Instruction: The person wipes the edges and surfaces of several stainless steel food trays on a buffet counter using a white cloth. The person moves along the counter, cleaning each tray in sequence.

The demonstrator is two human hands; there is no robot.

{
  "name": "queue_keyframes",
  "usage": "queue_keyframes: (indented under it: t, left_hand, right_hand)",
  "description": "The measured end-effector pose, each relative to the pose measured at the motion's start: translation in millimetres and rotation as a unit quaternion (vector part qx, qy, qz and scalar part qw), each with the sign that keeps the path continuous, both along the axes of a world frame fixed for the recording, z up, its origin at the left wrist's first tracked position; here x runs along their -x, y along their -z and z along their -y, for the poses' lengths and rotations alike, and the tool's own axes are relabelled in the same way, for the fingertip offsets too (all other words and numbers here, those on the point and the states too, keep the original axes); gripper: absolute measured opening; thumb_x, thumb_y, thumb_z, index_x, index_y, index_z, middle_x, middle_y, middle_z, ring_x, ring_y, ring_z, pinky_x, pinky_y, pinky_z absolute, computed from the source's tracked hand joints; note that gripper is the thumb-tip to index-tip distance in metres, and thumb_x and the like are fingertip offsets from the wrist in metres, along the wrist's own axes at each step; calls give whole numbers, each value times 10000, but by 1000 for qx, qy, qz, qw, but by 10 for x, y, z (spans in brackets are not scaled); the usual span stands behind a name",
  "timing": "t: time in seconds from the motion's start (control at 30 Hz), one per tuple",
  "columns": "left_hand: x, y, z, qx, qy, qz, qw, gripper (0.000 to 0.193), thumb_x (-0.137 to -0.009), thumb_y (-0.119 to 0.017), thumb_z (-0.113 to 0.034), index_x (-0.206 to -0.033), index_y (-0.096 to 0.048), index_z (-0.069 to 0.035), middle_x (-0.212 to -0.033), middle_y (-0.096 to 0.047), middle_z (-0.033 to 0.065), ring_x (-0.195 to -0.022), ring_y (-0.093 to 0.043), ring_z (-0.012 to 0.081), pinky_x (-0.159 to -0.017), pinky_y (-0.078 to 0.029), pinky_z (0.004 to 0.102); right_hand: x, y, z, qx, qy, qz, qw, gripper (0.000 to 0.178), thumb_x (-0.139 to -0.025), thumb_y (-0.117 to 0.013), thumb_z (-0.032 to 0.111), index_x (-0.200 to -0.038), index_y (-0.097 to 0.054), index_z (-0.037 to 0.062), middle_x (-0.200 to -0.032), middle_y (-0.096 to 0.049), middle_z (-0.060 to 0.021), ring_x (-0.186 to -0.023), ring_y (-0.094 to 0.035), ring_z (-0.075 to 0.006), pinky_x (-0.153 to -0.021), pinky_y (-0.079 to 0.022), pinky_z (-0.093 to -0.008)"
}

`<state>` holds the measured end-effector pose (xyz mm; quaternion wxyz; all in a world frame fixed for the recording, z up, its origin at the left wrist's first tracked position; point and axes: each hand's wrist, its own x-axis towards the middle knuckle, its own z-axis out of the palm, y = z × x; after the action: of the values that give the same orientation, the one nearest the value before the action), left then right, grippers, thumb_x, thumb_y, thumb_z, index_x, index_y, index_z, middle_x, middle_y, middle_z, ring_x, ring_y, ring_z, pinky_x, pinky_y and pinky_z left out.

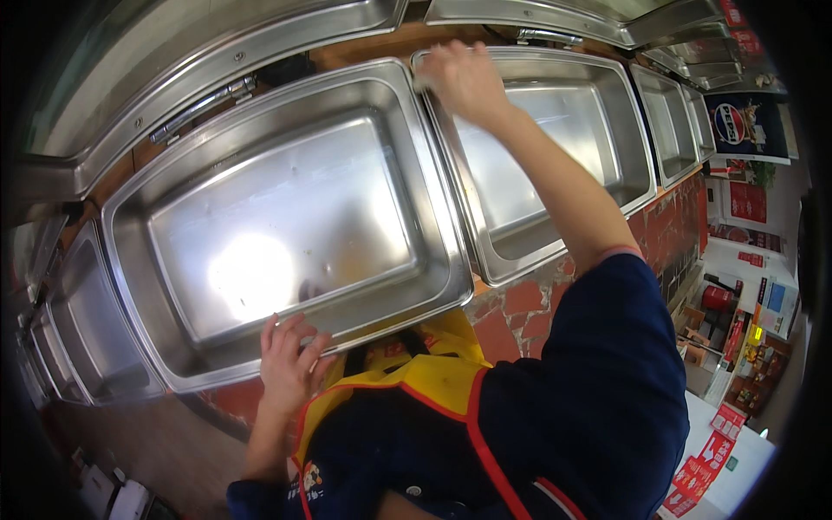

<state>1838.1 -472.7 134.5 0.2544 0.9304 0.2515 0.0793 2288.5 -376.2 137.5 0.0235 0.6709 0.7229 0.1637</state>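
In front of me sits a large, deep rectangular steel pan point(286, 221), with a few small specks and bright reflections on its bottom. My left hand point(292, 360) is at its near rim, fingers apart and holding nothing. My right arm reaches across a second steel pan point(555, 139) on the right. At the far corner where the two pans meet, my right hand point(459, 80) is closed and slightly blurred over the rims. A pale edge shows under its fingers, but what it is cannot be made out.
More steel pans continue the row to the left point(95, 321) and right point(667, 121). Hinged steel-framed lids point(234, 61) stand raised behind them. The counter front has red stone cladding point(524, 303). At far right are shelves point(754, 364) and a white surface point(728, 451) with red signs.
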Motion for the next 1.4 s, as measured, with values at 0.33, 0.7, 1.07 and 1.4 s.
queue_keyframes:
  t: [0.33, 0.7, 1.07, 1.4]
  left_hand:
    - [-9, -20, 36, -24, -6, -9, 1000, 377, -743, -738, -227, -1086, -613, -135, -1022, -562, 82, -1122, -524, 307, -1034, -319, 534]
    - [-3, 87, 54, -76, -7, 47, 996, 318, -738, -749, -187, -1030, -642, -119, -1044, -556, 94, -1148, -510, 325, -1033, -344, 526]
    - [0, 69, 73, -95, -35, 48, 994, 320, -735, -751, -238, -1017, -650, -125, -1048, -550, 79, -1163, -498, 315, -1052, -327, 530]
    - [-46, 1, 97, -100, -42, -12, 994, 347, -742, -738, -307, -1030, -635, -143, -1071, -543, 82, -1181, -481, 316, -1079, -307, 534]
  right_hand:
    - [36, 8, 339, 55, -31, -251, 966, 239, -764, -644, 149, -998, -686, 125, -995, -642, -65, -913, -616, -268, -766, -451, -430]
    - [688, -327, 2102, 149, -59, -205, 966, 129, -738, -641, 80, -838, -671, 156, -883, -622, -39, -813, -601, -223, -728, -445, -376]
    - [374, -42, 1330, 89, 23, -292, 952, 90, -767, -669, 160, -850, -705, 160, -989, -670, -44, -923, -620, -269, -807, -458, -446]
    - [219, -73, 1235, 38, -9, -171, 985, 171, -753, -665, 99, -920, -691, 123, -979, -646, -29, -915, -595, -269, -737, -428, -414]
